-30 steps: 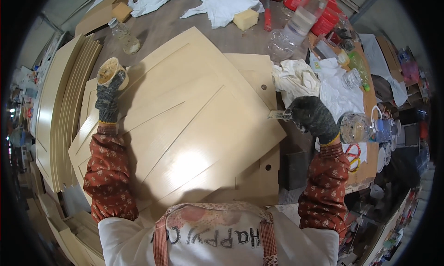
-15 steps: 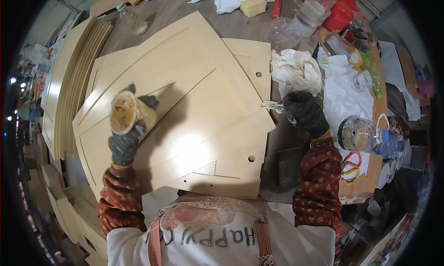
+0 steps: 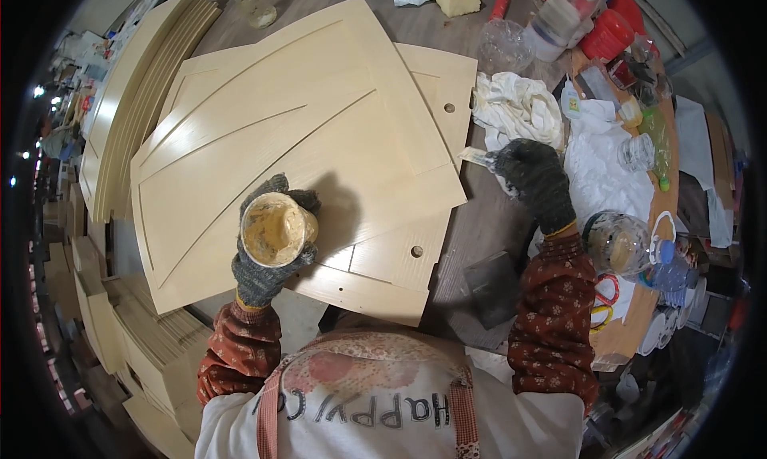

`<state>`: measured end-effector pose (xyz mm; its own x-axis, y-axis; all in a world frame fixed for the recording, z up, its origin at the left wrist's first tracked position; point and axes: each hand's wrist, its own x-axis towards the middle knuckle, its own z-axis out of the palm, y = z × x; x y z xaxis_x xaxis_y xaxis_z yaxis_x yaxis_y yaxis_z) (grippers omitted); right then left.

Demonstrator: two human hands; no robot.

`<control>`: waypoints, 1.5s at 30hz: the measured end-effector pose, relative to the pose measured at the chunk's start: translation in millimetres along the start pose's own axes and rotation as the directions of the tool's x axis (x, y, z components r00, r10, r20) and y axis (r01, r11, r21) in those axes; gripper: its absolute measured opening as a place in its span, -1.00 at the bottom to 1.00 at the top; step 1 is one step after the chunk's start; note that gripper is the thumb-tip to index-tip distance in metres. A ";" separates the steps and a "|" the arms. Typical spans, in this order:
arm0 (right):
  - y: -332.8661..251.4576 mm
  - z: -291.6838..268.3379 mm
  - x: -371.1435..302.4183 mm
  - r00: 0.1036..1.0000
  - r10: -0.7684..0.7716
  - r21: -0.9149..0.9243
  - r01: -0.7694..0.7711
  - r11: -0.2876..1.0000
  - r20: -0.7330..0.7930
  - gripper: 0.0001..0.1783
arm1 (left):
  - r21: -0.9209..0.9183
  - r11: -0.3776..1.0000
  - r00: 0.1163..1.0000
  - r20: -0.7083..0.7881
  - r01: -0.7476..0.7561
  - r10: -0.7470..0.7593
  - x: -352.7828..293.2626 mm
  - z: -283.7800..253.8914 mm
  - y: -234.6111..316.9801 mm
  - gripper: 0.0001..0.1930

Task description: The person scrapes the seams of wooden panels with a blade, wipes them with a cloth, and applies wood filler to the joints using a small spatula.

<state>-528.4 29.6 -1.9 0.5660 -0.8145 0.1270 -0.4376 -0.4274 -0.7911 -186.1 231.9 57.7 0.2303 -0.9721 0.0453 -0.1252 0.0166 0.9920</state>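
My gloved left hand (image 3: 268, 275) is wrapped round a cup (image 3: 302, 221), its mouth facing me and yellowish paste smeared inside. It is over the lower left part of a cream panel (image 3: 327, 163) with grooved lines. My gloved right hand (image 3: 534, 179) grips a small putty knife (image 3: 474, 155), its pale blade pointing left at the panel's right edge; whether it touches the panel I cannot tell. Under the top panel lies a second cream panel (image 3: 375, 295) with round holes, turned at another angle.
Several cream panels (image 3: 152, 99) stand stacked at left. Right of the panels lie a crumpled white cloth (image 3: 518, 111), a dark block (image 3: 491, 287), a clear jar (image 3: 619, 239) and scissors (image 3: 605, 303). A yellow sponge (image 3: 459, 1) and a red tub (image 3: 606, 35) sit at the back.
My left hand has moved right and nearer to me with the cup, whose mouth has turned. The right hand still holds the putty knife, and the view has shifted a little.
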 end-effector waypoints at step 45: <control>-11.5 4.4 -57.2 0.934 0.333 0.549 -0.347 0.760 0.128 -0.93 | 0.328 0.932 0.987 0.003 -0.153 0.160 -1.6 9.3 -12.6 -0.21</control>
<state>-552.7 82.8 -2.7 0.4726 -0.8529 -0.2217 -0.1451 0.1728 -0.9742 -193.8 231.1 44.1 0.2040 -0.9576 0.2034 -0.4686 0.0869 0.8791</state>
